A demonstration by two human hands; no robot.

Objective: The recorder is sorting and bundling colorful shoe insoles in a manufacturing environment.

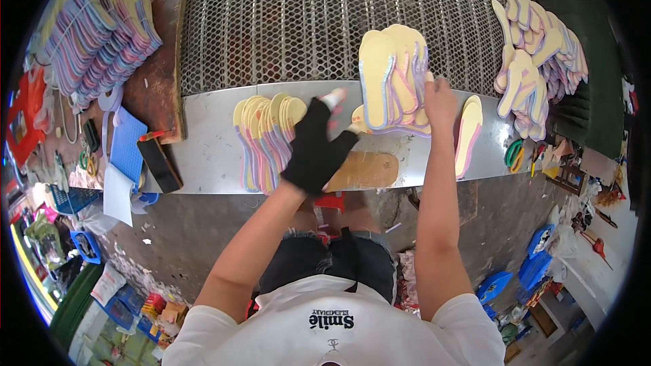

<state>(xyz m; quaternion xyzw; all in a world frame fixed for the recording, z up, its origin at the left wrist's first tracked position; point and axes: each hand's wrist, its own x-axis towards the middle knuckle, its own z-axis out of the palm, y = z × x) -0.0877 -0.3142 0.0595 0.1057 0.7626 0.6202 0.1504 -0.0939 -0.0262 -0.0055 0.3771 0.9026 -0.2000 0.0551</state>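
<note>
My left hand, in a black fingerless glove, is spread beside a fanned row of insoles on the metal ledge, its thumb and a finger apart. It seems to hold nothing. One of its fingertips carries a white wrap. In the middle, a fanned bunch of pale yellow insoles with blue and pink edges overlaps the mesh and the ledge. My bare right hand is closed at the bunch's right edge, fingers partly hidden. More insoles show beneath the bunch's lower end. A few insoles lie right of my right forearm.
Tied insole stacks stand at the far left, and a loose pile at the right. The metal ledge borders the mesh belt. A tan board lies at the near edge. Green-handled scissors are at the right.
</note>
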